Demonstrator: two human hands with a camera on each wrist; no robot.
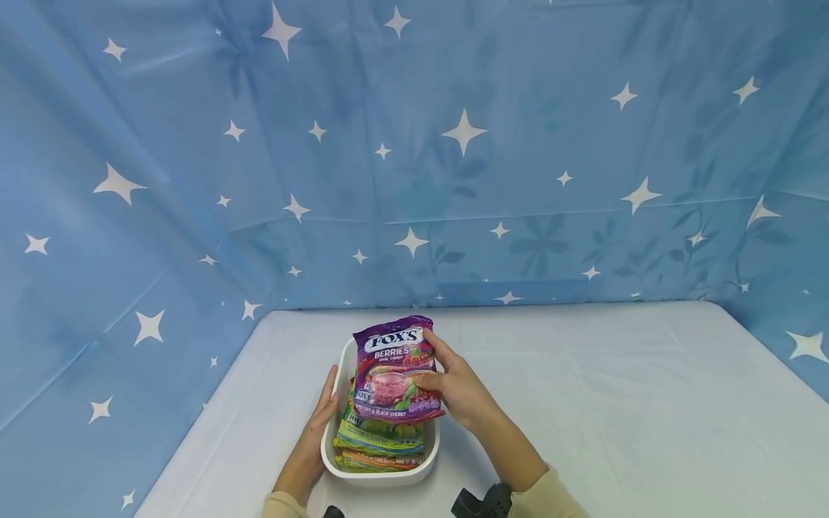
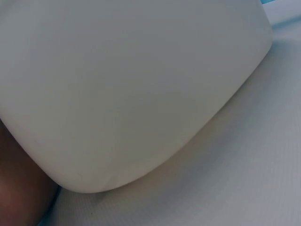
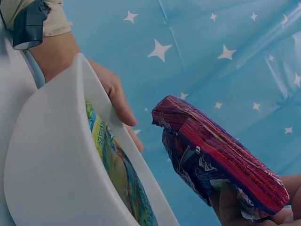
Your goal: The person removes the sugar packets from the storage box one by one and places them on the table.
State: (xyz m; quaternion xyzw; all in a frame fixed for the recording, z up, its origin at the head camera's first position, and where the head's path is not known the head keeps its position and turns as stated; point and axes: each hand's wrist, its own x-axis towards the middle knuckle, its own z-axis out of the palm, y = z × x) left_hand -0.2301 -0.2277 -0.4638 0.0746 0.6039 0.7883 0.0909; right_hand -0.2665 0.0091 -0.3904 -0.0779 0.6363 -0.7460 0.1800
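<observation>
one purple bag (image 1: 395, 370), held above one white bin (image 1: 378, 478)

the step in hand looks like guiding the purple bag at the mouth of the bin. your right hand (image 1: 461, 388), on the bin's right side, pinches the bag's edge, thumb across the printed front. your left hand (image 1: 317, 421) lies along the bin's left outer wall with its fingers fairly straight, steadying rather than grasping. to do this well, brace that wall gently so the bin doesn't slide, and hold the bag firmly enough not to slip without crushing its contents. the bag hangs tilted and apart from the packets inside, so mind the bin's rim: a crimped end could snag there.

by count: two hands, one at each side of the bin; one purple bag over its far part; at least two packets inside, a green packet (image 1: 382, 435) and, nearest the bin's near rim, an orange-edged packet (image 1: 382, 462). you cannot tell whether more lie underneath. one table (image 1: 615, 403) supports the bin.
</observation>
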